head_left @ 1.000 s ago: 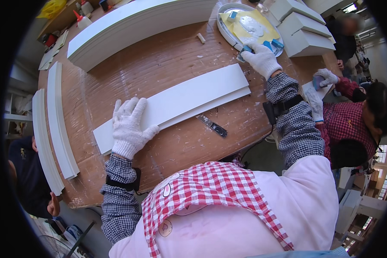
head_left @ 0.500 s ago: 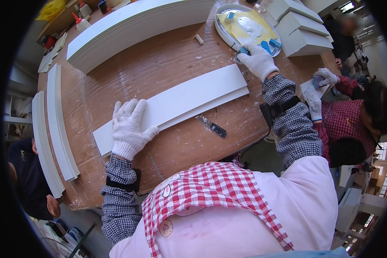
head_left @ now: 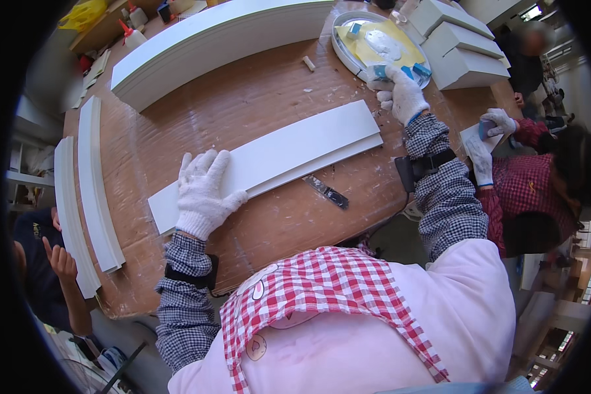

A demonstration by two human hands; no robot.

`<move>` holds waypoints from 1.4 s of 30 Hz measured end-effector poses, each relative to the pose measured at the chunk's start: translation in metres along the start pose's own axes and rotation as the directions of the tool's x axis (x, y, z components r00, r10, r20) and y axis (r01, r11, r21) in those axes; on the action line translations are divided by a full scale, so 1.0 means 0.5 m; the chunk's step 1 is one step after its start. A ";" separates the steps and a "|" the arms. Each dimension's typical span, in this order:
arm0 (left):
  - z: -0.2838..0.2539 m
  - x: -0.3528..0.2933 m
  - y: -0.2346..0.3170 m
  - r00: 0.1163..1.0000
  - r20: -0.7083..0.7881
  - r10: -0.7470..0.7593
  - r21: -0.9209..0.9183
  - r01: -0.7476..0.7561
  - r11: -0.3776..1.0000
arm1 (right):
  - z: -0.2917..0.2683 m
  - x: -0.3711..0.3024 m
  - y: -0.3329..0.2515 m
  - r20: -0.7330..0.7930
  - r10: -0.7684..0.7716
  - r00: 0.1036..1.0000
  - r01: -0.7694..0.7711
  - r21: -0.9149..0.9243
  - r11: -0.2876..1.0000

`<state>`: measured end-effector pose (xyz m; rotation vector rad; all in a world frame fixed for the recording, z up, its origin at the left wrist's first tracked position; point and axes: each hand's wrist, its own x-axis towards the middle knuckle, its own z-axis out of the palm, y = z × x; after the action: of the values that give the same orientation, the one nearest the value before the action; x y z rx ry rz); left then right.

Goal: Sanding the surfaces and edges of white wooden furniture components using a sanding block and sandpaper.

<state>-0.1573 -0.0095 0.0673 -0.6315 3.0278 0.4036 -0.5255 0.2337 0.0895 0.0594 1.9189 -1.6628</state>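
Observation:
My left hand (head_left: 207, 190), in a white knit glove, lies flat with fingers spread on the left part of a long white board (head_left: 302, 146). Another white board edge shows beneath it along the near side. Out at the far right, my gloved right hand (head_left: 406, 95) is closed around a small blue block (head_left: 378, 73), its face whitish, at the near rim of a round tray (head_left: 345, 60). On that tray a yellow sheet (head_left: 353, 47) bears a mound of white paste (head_left: 382, 46). Several more blue blocks lie around the paste.
A putty knife (head_left: 328, 192) lies near the board. Long white boards (head_left: 100, 190) stand at left, a tall stack (head_left: 210, 56) behind, white pieces (head_left: 463, 62) at far right. A small pale stub (head_left: 308, 63) lies behind. A co-worker (head_left: 528, 171) works at right; another person's hand (head_left: 60, 261) shows at left.
My right hand has turned and shifted slightly at the tray's near rim, with the blue block still held. My left hand stays on the board. The person at left has raised a hand.

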 end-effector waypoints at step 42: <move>0.065 -0.143 -0.082 0.906 -0.136 -0.401 0.200 0.422 0.884 | 0.272 -0.140 0.188 0.620 -0.342 0.706 -0.203 0.640 0.741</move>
<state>-0.0766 -0.0097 0.0309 -1.2647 2.8383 0.0120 -0.3759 0.1532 0.0321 -0.3461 0.6768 -1.9665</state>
